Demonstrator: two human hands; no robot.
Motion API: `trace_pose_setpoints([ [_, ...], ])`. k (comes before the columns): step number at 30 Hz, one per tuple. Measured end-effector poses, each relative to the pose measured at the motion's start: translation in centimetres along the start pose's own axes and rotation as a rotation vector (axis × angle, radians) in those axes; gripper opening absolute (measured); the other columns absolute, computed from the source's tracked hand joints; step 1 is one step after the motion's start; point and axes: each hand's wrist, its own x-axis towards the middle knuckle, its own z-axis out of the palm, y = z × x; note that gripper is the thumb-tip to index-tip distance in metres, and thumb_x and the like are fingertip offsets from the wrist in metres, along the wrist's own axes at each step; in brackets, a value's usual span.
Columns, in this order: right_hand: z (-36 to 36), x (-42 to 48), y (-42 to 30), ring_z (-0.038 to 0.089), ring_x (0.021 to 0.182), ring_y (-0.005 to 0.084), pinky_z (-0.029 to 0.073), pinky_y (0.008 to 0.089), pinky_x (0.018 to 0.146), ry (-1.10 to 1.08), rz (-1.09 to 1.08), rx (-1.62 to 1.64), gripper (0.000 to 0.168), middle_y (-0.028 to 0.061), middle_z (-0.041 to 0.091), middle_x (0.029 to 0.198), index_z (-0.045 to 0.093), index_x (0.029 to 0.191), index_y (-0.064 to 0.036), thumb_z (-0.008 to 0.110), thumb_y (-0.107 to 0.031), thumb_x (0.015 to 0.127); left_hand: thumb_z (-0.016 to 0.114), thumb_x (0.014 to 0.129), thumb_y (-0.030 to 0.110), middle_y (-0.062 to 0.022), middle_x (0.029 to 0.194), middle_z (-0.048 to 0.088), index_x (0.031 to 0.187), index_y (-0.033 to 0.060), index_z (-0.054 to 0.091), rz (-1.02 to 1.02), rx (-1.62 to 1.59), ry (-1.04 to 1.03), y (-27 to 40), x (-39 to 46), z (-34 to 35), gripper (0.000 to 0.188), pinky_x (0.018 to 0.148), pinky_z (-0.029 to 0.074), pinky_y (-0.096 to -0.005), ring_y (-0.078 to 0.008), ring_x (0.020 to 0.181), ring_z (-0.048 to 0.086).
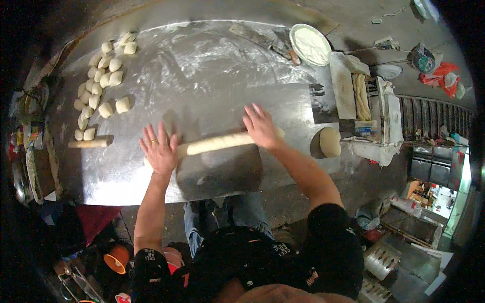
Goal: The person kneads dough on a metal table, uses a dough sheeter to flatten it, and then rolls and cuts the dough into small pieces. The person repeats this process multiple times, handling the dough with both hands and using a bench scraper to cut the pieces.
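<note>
A long rope of dough [219,144] lies across the floured metal table [212,110] before me. My left hand [161,151], with a ring on one finger, rests flat over the rope's left part, fingers spread. Near its right end, my right hand [261,127] lies palm down on the same rope. Many small dough pieces [105,79] are grouped at the table's left side, with a wooden rolling pin [90,143] just below them. A larger lump of dough [329,142] sits at the right edge.
A bowl of flour [310,44] stands at the back right beside a tool with a wooden handle [294,57]. Right of the table, a machine [388,113] stands near long dough strips [362,96]. An orange bucket [116,259] is on the floor at lower left.
</note>
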Motion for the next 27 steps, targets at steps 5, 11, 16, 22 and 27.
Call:
trace_pose_setpoints([
  [5, -5.9, 12.4, 11.1, 0.066, 0.091, 0.0377, 0.053, 0.0411, 0.078, 0.208, 0.229, -0.034, 0.017, 0.0172, 0.070, 0.098, 0.070, 0.100, -0.007, 0.055, -0.006, 0.091, 0.056, 0.094, 0.043, -0.0245, 0.152, 0.035, 0.148, 0.0108, 0.041, 0.270, -0.147, -0.202, 9.1, -1.2, -0.5, 0.065, 0.114, 0.016, -0.0655, -0.0456, 0.144, 0.027],
  [11, -11.1, 20.5, 22.7, 0.065, 0.100, 0.0400, 0.050, 0.0450, 0.088, -0.061, 0.502, -0.344, 0.038, 0.0251, 0.069, 0.102, 0.074, 0.095, 0.002, 0.058, -0.033, 0.093, 0.051, 0.097, 0.046, -0.0253, 0.154, 0.032, 0.151, 0.0112, 0.037, 0.048, -0.050, 0.018, 10.2, 9.6, 3.9, 0.065, 0.115, 0.018, -0.0628, -0.0447, 0.144, 0.027],
  [16, -10.0, 21.7, 26.6, 0.065, 0.104, 0.0397, 0.049, 0.0484, 0.090, -0.282, 0.469, -0.493, 0.043, 0.0207, 0.070, 0.108, 0.072, 0.099, -0.003, 0.052, -0.040, 0.094, 0.052, 0.098, 0.041, -0.0262, 0.154, 0.032, 0.151, 0.0097, 0.036, -0.066, -0.103, -0.024, 6.8, 3.5, 1.8, 0.064, 0.116, 0.019, -0.0596, -0.0452, 0.144, 0.026],
  [22, -10.6, 5.8, 19.8, 0.052, 0.057, 0.0099, 0.043, 0.0293, 0.051, 0.192, 0.691, 0.628, 0.022, 0.0034, 0.051, 0.066, 0.059, 0.087, -0.001, 0.055, -0.019, 0.098, 0.050, 0.098, 0.036, -0.0262, 0.155, 0.028, 0.150, 0.0045, 0.035, -0.578, 0.064, -0.160, -11.5, -13.5, -1.3, 0.063, 0.116, 0.023, -0.0527, -0.0460, 0.142, 0.026],
  [27, 0.2, -2.2, 5.7, 0.058, 0.098, 0.0263, 0.047, 0.0422, 0.089, 0.165, 0.011, -0.276, 0.027, 0.0076, 0.063, 0.102, 0.063, 0.116, -0.009, 0.058, -0.022, 0.093, 0.054, 0.086, 0.019, -0.0292, 0.129, 0.046, 0.132, -0.0005, 0.048, -0.544, -0.157, -0.152, -7.7, -10.5, -1.2, 0.051, 0.098, 0.041, -0.0520, -0.0482, 0.122, 0.040],
])
